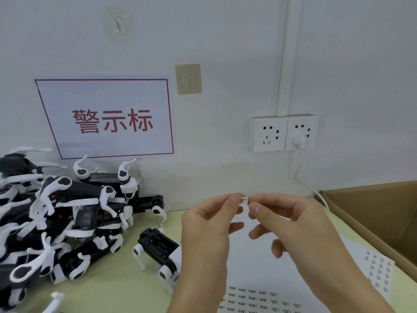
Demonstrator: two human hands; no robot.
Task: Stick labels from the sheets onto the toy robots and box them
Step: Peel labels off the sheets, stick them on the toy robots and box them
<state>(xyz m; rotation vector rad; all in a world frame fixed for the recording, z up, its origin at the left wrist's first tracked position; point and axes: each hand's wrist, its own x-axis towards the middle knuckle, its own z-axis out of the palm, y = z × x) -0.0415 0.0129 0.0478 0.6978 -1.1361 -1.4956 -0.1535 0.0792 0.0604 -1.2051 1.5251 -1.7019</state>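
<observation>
Above pale table (135,297), both hands (207,224) (293,222) raised, pinching label (244,200).

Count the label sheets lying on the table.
2: one label sheet at the bottom edge beneath the hands, another to its right beside the cardboard box. The hands may hide more.

A single wide-angle view from the person's head looks forward and somewhat down across the table (158,299) toward the wall (225,53) it stands against. The wall fills the upper two thirds, its sign (108,118) and sockets (283,133) bowed by the lens. Both hands, the left hand (207,224) and the right hand (291,220), sit close below centre, forearms entering from the bottom edge. The toy robots (56,213) lie at the left edge, the cardboard box (383,213) at the right.
</observation>
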